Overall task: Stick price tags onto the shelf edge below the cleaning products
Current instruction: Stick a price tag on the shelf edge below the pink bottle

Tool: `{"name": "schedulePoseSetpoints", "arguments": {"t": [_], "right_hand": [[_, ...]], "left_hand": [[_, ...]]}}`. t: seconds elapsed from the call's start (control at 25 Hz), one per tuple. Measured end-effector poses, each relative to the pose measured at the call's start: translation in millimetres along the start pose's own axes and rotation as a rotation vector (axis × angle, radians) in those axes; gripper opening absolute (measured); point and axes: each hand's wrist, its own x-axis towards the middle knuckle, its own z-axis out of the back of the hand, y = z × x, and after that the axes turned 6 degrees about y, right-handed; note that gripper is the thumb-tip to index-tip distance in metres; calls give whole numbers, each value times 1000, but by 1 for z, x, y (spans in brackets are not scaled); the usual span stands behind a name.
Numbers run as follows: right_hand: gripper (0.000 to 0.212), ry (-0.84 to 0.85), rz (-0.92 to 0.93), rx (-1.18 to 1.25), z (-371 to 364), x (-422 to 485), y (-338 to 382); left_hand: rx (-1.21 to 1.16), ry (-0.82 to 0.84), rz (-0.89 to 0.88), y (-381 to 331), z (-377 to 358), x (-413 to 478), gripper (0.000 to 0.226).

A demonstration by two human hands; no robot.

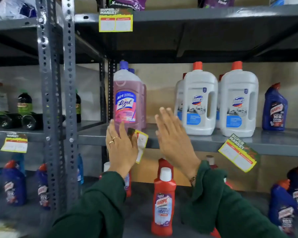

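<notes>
Left hand (121,145) flat, pressing the tilted price tag (141,143) onto the shelf edge (196,145) at frame centre — right hand (175,140) open, empty; next, straighten and smooth it.

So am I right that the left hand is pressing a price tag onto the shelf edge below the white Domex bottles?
Not quite: in the head view, the left hand presses the price tag onto the shelf edge below the pink Lizol bottle, not the white ones.
</notes>
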Motion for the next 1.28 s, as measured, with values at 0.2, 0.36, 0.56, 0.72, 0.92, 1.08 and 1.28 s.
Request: {"name": "schedulePoseSetpoints", "arguments": {"t": [0.2,0.36,0.56,0.72,0.92,1.08,1.28], "right_hand": [[39,321,320,-153,-39,24,55],[23,396,224,-322,-44,33,67],[6,366,24,26,-40,32,70],[13,245,-3,73,-52,21,66],[25,247,-159,255,-67,18,69],[25,199,-241,261,-69,24,76],[21,110,-331,272,-69,31,79]], "left_hand": [[-109,144,238,34,2,-29,30],[-377,291,242,40,15,-15,15],[-368,242,24,52,38,1,8],[-141,178,-205,80,43,16,2],[-45,313,-263,97,34,24,9],[-111,218,-232,96,31,26,7],[-89,130,-244,89,34,32,20]]}}
